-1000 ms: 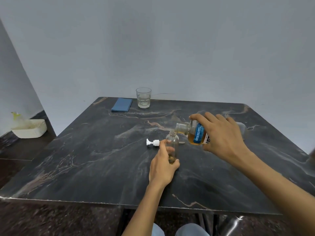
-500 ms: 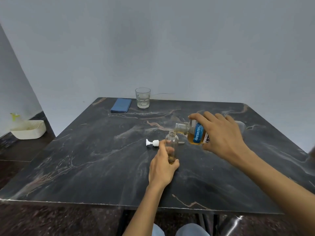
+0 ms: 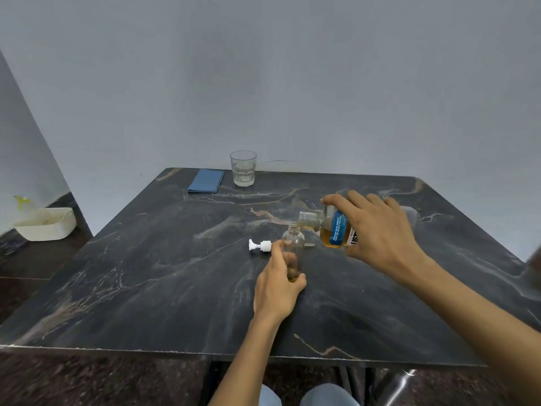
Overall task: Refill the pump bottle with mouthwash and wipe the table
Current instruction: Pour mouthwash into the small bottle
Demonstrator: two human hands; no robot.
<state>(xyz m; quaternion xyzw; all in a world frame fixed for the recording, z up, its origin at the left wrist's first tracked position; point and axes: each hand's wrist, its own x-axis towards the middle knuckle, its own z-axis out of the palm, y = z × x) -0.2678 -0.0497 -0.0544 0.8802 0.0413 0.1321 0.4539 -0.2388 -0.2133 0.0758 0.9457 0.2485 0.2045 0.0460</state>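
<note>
A person's left hand (image 3: 278, 285) grips the lower body of a small clear plastic pump bottle (image 3: 293, 244), which stands upright and uncapped on the dark marbled stone bench (image 3: 152, 276). The right hand (image 3: 377, 235) holds a clear mouthwash bottle with amber liquid and a blue label (image 3: 330, 230), tipped almost level, its open neck just above and right of the small bottle's mouth. A white pump head (image 3: 260, 246) lies on the bench just left of the small bottle. At the far edge sit a folded blue cloth (image 3: 206, 180) and, to its right, a clear drinking glass (image 3: 243, 168).
</note>
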